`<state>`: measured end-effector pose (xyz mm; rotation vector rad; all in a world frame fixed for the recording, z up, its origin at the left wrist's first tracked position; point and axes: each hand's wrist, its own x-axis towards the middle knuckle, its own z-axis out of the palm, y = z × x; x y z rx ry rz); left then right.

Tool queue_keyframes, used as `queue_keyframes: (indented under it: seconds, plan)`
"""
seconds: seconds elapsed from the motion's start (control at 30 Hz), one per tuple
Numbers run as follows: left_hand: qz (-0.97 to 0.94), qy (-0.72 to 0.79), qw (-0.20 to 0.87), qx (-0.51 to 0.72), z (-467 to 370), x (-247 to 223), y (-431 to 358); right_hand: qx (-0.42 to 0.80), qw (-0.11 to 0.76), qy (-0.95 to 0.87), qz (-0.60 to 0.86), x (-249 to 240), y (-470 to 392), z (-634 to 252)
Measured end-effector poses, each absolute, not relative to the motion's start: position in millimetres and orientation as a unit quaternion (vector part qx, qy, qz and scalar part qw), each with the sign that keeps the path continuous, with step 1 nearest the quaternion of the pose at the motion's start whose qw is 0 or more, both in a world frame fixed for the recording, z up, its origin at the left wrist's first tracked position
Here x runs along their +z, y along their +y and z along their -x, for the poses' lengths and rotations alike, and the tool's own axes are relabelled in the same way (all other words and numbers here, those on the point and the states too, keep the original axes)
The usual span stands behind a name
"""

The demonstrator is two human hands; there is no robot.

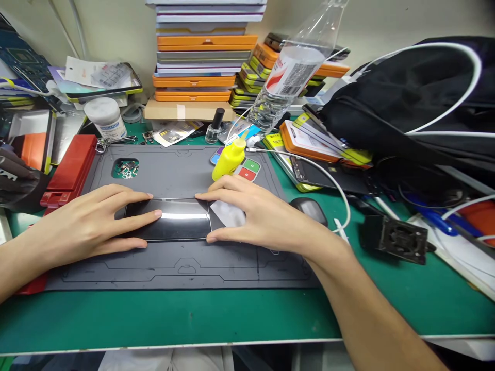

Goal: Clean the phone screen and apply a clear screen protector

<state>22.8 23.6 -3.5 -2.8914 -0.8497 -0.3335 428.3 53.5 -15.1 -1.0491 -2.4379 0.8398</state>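
A black glossy smartphone (181, 229) lies sideways on the grey work mat (232, 263), a bright reflection across its screen. My left hand (93, 219) grips its left end, with fingers along the far and near edges and one fingertip on the glass. At the other end, my right hand (255, 208) spans the phone's width between thumb and forefinger. Beneath the right palm is a white cloth or paper (226, 214), partly hidden. A yellow squeeze bottle (229, 159) stands just beyond the right hand's knuckles.
A red clamp-like tool (73, 167) borders the mat at left, near a white jar (105, 119). Stacked boxes (204, 44) and a tilted plastic bottle (288, 69) stand behind. To the right are a black bag (410, 93), a white cable (344, 185) and a small fan (402, 238).
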Motion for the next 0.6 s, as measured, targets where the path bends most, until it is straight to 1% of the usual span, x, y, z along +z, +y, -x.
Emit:
queue_keyframes:
  seconds: [0.17, 0.47, 0.6]
  plan:
    - [0.957, -0.260, 0.067, -0.106, -20.9, -0.6, 28.5, 0.285, 0.175, -0.867, 0.369, -15.5, 53.3, -429.4]
    - [0.959, -0.256, 0.045, -0.111, -21.2, 1.4, 29.1, 0.269, 0.184, -0.875, 0.358, -16.8, 53.4, -428.5]
    - [0.962, -0.243, 0.066, -0.110, -24.5, 2.5, 29.1, 0.258, 0.184, -0.880, 0.354, -17.1, 52.6, -428.9]
